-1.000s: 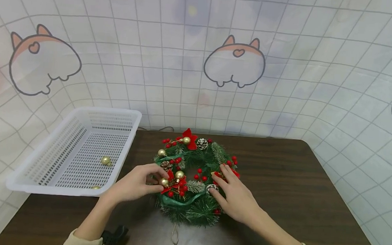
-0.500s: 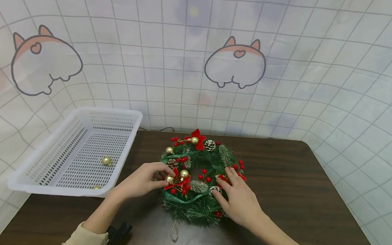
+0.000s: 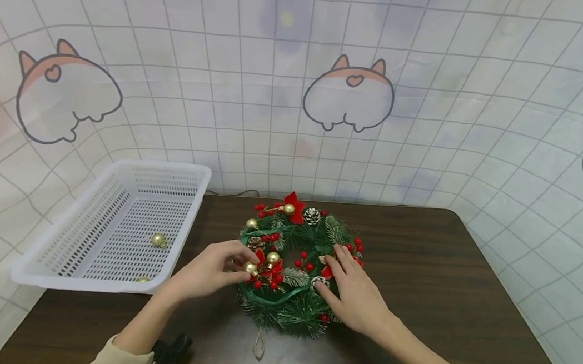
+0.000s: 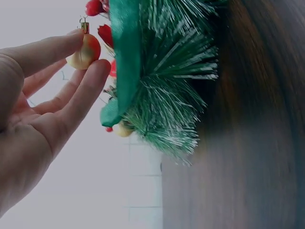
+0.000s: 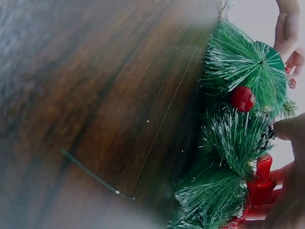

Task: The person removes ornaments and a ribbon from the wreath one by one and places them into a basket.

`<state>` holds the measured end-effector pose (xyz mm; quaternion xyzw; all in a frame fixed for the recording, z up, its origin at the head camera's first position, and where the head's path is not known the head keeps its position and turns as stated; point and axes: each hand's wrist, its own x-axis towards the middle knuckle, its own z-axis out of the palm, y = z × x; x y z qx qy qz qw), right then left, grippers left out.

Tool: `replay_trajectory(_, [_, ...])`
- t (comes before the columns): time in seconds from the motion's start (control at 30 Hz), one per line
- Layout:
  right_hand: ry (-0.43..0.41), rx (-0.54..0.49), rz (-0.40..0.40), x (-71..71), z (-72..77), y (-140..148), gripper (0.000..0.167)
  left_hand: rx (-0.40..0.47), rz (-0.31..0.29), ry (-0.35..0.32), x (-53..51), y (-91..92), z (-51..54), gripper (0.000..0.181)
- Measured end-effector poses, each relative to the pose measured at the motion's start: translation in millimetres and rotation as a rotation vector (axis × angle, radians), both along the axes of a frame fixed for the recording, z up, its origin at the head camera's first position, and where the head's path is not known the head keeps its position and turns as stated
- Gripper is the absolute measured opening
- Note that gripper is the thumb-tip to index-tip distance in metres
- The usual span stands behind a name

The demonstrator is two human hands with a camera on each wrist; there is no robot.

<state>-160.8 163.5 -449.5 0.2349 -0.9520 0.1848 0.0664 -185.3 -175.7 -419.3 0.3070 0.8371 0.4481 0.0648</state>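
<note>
A green Christmas wreath [image 3: 303, 315] lies on the table, trimmed with red berries, red flowers, pinecones, green ribbon and gold baubles. At its left side, thumb and fingertips of my left hand [image 3: 212, 269] pinch a small gold bauble [image 4: 85, 51], whose metal cap and hook show in the left wrist view. This bauble is beside a second gold bauble [image 3: 273, 258] and a red flower. My right hand [image 3: 359, 297] rests on the wreath's right side with fingers spread, the thumb by a snowy pinecone [image 3: 320, 282]. Under its fingers is a red flower [image 5: 261, 179], partly hidden.
A white plastic basket [image 3: 194, 220] stands at the left with a gold bauble [image 3: 158, 240] and part of another inside. A twine loop [image 3: 259, 346] sticks out from the wreath's front. Near my left sleeve lies a black object [image 3: 173, 348]. A patterned curtain hangs behind the table.
Between the first two frames the wreath shifted slightly right, its far side most, with my hands on it. Since then, both hands have stayed nearly in place, the left still pinching the bauble.
</note>
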Motion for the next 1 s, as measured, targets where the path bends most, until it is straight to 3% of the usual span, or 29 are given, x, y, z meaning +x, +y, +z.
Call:
replay_trajectory(0.17, [-0.014, 0.000, 0.007, -1.8, 0.2, 0, 0.078, -0.001, -0.012, 0.012, 5.5, 2.7, 5.3, 0.026])
replay_trajectory(0.53, [-0.023, -0.006, 0.043, -6.3, -1.2, 3, 0.080, 0.001, -0.038, 0.041, 12.4, 10.4, 12.0, 0.024])
replay_trajectory(1.0, [-0.021, -0.019, 0.050, -8.6, -1.3, 5, 0.083, 0.055, -0.069, 0.036, 13.0, 21.6, 4.4, 0.026])
